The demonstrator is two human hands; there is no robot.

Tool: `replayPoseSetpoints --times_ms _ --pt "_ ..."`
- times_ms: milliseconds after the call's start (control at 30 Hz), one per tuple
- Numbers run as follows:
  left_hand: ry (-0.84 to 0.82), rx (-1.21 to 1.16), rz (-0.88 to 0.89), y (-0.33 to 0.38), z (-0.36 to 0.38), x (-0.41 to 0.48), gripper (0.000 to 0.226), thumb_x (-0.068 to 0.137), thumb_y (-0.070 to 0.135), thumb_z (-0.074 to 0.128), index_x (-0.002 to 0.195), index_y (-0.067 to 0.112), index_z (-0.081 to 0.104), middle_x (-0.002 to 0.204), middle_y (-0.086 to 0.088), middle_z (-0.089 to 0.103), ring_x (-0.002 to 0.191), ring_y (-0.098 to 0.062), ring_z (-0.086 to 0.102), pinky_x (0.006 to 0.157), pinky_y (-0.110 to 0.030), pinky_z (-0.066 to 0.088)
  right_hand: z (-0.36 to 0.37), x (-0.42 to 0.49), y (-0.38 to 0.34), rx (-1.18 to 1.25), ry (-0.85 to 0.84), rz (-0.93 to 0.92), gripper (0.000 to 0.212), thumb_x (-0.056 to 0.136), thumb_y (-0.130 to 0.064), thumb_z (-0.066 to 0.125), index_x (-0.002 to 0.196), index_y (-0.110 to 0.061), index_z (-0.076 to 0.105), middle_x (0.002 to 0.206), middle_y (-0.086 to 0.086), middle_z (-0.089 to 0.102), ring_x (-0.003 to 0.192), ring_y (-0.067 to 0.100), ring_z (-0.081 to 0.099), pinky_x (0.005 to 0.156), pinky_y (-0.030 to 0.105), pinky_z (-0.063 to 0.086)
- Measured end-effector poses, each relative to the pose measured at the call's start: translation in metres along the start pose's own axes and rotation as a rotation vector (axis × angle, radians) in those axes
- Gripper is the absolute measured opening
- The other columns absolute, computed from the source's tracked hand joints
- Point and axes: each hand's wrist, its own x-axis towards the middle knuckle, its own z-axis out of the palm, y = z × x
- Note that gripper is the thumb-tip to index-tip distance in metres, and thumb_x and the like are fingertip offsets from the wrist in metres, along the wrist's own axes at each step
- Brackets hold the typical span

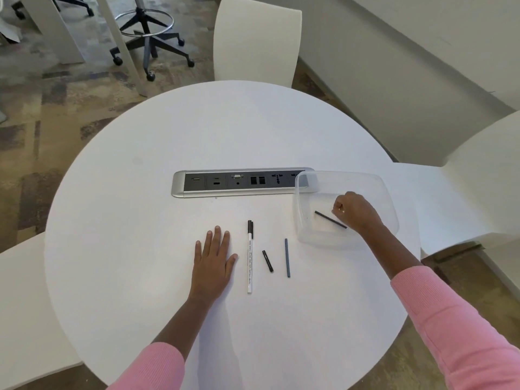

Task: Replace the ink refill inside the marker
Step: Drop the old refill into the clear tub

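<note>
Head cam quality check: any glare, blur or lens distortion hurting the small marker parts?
Head view: soft even light, faint shadows under the left hand; strong wide-angle bowing of the table rim; marker print unreadable; the clear container slightly hazes the dark refill at the right hand; grey refill and short black piece stay sharp-edged.

An office meeting area. A round white table (168, 164) carries a built-in power-and-data port strip (242, 182); a rolling stool base (149, 32) stands on patterned carpet (42, 108).
</note>
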Motion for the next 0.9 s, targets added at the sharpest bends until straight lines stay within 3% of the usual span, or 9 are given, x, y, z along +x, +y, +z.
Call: replayPoseSetpoints --times_ms 67,133,200,267,367,467,533,633,900 --pt "-0.002 -0.007 0.003 -0.002 0.002 0.001 0.095 0.074 0.058 -0.022 0.146 0.012 0.019 0.156 -0.012 0.012 0.144 -0.03 0.012 0.117 -0.046 0.008 -0.007 -0.01 -0.007 0.148 0.147 -0.007 0.015 0.086 -0.009 0.053 0.087 0.001 0.063 0.094 0.022 0.06 0.089 0.033 0.057 0.075 0.039 0.047" --pt "-0.008 -0.007 0.005 -0.002 0.001 0.001 0.092 0.075 0.057 -0.019 0.146 0.012 0.018 0.157 -0.012 0.012 0.144 -0.03 0.012 0.117 -0.046 0.008 -0.013 -0.024 -0.018 0.299 0.265 -0.011 0.011 0.085 -0.009 0.055 0.083 -0.002 0.063 0.086 0.016 0.06 0.076 0.024 0.055 0.067 0.026 0.038" --pt "-0.004 -0.027 0.011 -0.002 0.001 0.001 0.087 0.08 0.059 -0.012 0.146 0.012 0.019 0.156 -0.013 0.013 0.144 -0.032 0.013 0.117 -0.047 0.008 -0.016 -0.041 -0.032 0.418 0.341 -0.031 0.007 0.083 -0.008 0.057 0.08 -0.005 0.063 0.079 0.011 0.059 0.069 0.017 0.05 0.061 0.017 0.03" --pt "-0.012 -0.014 0.026 -0.004 0.001 0.001 0.086 0.079 0.058 -0.014 0.146 0.013 0.016 0.157 -0.012 0.01 0.145 -0.031 0.01 0.117 -0.046 0.006 -0.01 -0.058 -0.048 0.491 0.367 -0.062 0.005 0.082 -0.006 0.059 0.079 -0.006 0.063 0.075 0.009 0.058 0.065 0.016 0.049 0.06 0.016 0.03" --pt "-0.02 0.025 0.044 -0.008 0.002 0.001 0.086 0.077 0.056 -0.018 0.147 0.015 0.009 0.158 -0.01 0.004 0.145 -0.029 0.005 0.117 -0.044 0.003 0.013 -0.078 -0.07 0.504 0.296 -0.079 0.005 0.082 -0.005 0.059 0.078 -0.005 0.062 0.073 0.009 0.057 0.063 0.016 0.048 0.062 0.018 0.033" --pt "-0.024 0.031 0.049 -0.012 0.005 0.003 0.059 0.096 0.043 0.014 0.148 0.017 0.007 0.158 -0.008 0.002 0.146 -0.027 0.002 0.117 -0.044 0.001 0.041 -0.089 -0.083 0.482 0.214 -0.017 0.007 0.083 -0.005 0.057 0.079 -0.002 0.061 0.076 0.011 0.055 0.067 0.017 0.048 0.062 0.019 0.032" --pt "-0.012 0.017 0.059 -0.014 0.006 0.003 0.057 0.098 0.037 0.028 0.147 0.017 0.008 0.158 -0.008 0.003 0.146 -0.027 0.002 0.117 -0.044 0.0 0.055 -0.093 -0.088 0.449 0.188 0.03 0.009 0.085 -0.005 0.053 0.082 0.0 0.059 0.084 0.015 0.057 0.072 0.02 0.051 0.064 0.024 0.037" --pt "-0.014 0.022 0.077 -0.015 0.006 0.002 0.057 0.098 0.036 0.028 0.148 0.017 0.007 0.158 -0.008 0.001 0.146 -0.027 0.001 0.117 -0.044 -0.002 0.069 -0.097 -0.093 0.394 0.166 0.083 0.014 0.088 -0.009 0.049 0.087 0.002 0.058 0.089 0.02 0.058 0.083 0.03 0.054 0.071 0.037 0.043" --pt "0.008 -0.027 0.133 -0.018 0.003 0.002 0.056 0.096 0.031 0.038 0.146 0.012 0.019 0.156 -0.014 0.012 0.144 -0.033 0.011 0.117 -0.048 0.005 0.088 -0.102 -0.104 0.41 0.075 0.251 0.016 0.089 -0.015 0.052 0.092 0.001 0.054 0.097 0.02 0.058 0.091 0.034 0.055 0.076 0.04 0.046"
